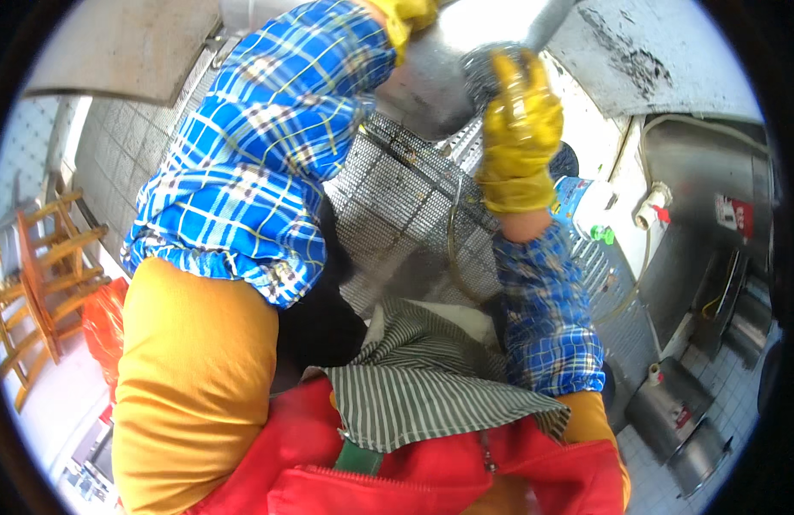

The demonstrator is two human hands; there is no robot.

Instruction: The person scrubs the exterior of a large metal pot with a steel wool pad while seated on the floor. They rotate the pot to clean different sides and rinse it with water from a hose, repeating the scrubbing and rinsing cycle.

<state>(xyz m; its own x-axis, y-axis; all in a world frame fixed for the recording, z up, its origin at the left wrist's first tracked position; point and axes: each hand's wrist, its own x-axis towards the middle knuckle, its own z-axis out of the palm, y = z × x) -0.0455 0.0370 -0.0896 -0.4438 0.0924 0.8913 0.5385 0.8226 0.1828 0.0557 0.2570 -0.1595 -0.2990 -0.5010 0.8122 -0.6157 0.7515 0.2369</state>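
My right hand [522, 129], in a wet yellow rubber glove, presses what looks like a steel wool scourer [484, 71] against a shiny metal surface [419, 93]. That metal piece is smooth and grey with a rounded lower end; its top runs out of the picture, so its kind is unclear. At the upper edge is my left hand [410, 19], gloved in yellow too and partly cut off. It lies beside the metal, and its grip is hidden. Both forearms wear blue plaid sleeve covers [255, 148]. A striped apron [429, 393] hangs before me.
Beneath the metal is a textured, gridded floor [403, 187] with a thin hose [453, 238] across it. Right of my hand stands a blue-labelled plastic bottle [571, 196], near a red-handled valve [658, 212]. Leftward are a wooden chair [46, 277] and a red plastic bag [104, 322].
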